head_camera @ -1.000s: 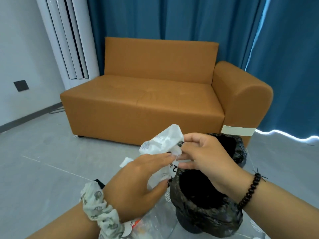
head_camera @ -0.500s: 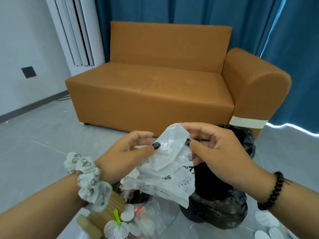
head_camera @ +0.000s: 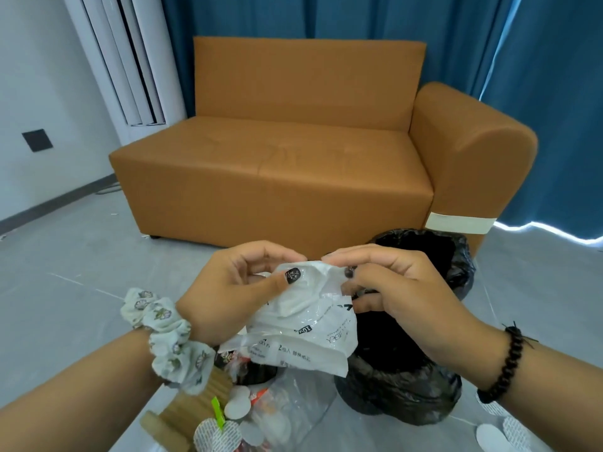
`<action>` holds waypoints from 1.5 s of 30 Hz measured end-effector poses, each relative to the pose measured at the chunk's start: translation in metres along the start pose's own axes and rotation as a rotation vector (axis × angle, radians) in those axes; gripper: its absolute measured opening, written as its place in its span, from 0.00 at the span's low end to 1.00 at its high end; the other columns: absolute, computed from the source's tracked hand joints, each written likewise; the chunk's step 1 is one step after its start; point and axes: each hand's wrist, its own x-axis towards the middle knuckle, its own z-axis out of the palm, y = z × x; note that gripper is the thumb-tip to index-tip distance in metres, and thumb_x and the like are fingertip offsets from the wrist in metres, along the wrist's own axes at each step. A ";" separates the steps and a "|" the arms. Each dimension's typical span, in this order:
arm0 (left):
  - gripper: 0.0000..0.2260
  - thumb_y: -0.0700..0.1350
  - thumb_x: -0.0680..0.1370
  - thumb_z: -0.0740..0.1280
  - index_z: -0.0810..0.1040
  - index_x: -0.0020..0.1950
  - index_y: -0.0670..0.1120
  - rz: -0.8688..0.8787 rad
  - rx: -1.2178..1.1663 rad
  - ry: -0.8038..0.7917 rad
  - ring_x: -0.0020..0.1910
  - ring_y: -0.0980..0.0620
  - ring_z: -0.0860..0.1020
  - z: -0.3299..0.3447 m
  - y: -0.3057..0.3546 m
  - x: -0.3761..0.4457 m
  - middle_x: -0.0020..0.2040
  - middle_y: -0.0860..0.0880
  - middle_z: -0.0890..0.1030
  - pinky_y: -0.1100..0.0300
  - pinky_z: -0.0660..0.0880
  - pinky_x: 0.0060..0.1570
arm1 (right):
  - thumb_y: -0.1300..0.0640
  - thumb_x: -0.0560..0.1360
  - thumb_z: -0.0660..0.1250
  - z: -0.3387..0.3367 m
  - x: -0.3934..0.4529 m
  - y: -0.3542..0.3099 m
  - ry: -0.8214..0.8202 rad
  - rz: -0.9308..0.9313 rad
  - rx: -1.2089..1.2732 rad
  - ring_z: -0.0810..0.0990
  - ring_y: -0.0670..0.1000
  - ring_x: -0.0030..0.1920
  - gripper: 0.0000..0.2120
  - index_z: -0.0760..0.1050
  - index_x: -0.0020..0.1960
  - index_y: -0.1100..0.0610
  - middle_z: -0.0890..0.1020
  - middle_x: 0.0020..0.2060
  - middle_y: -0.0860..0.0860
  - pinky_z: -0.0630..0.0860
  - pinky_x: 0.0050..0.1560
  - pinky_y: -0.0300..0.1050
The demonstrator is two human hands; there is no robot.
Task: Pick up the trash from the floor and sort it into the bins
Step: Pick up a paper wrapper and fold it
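Hands (head_camera: 313, 288) now pinch our crumpled white plastic wrapper (head_camera: 306, 324) at both top corners, spread open, nearer the black-lined bin (head_camera: 408, 386).

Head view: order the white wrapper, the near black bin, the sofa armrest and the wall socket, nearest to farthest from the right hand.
1. white wrapper, pinched by the right hand
2. near black bin, just below
3. sofa armrest, behind
4. wall socket, far left

I've brought both hands up and apart: a second ago my left hand (head_camera: 238, 288) lay over the white plastic wrapper (head_camera: 303, 321), and now its thumb and fingers pinch the top edge. My right hand (head_camera: 388, 285) pinches the opposite corner, so the wrapper hangs spread open.
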 end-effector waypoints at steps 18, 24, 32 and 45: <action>0.18 0.55 0.72 0.68 0.83 0.52 0.42 -0.406 -0.165 -0.111 0.46 0.41 0.83 -0.001 0.020 -0.014 0.50 0.39 0.84 0.51 0.80 0.45 | 0.68 0.71 0.71 0.009 0.000 0.011 0.061 -0.449 -0.448 0.80 0.49 0.42 0.14 0.82 0.49 0.51 0.80 0.44 0.46 0.79 0.43 0.39; 0.17 0.51 0.72 0.69 0.82 0.51 0.38 -0.319 -0.229 -0.124 0.43 0.43 0.83 -0.002 0.019 -0.015 0.47 0.38 0.84 0.56 0.80 0.42 | 0.71 0.72 0.68 0.014 -0.003 0.007 0.040 -0.821 -0.752 0.78 0.46 0.43 0.06 0.79 0.46 0.63 0.78 0.42 0.51 0.75 0.41 0.37; 0.11 0.35 0.64 0.72 0.83 0.44 0.43 -0.206 -0.176 -0.076 0.34 0.51 0.82 -0.007 0.013 -0.012 0.41 0.42 0.84 0.63 0.78 0.33 | 0.68 0.69 0.70 0.014 -0.003 0.010 -0.036 -0.715 -0.706 0.78 0.49 0.46 0.07 0.80 0.43 0.58 0.76 0.46 0.48 0.74 0.43 0.44; 0.13 0.36 0.60 0.78 0.81 0.40 0.46 -0.140 -0.080 -0.034 0.33 0.50 0.81 -0.006 0.014 -0.011 0.39 0.43 0.84 0.60 0.79 0.33 | 0.68 0.72 0.70 0.009 0.003 0.010 -0.081 -0.169 -0.175 0.83 0.61 0.44 0.10 0.81 0.47 0.54 0.83 0.45 0.59 0.81 0.45 0.62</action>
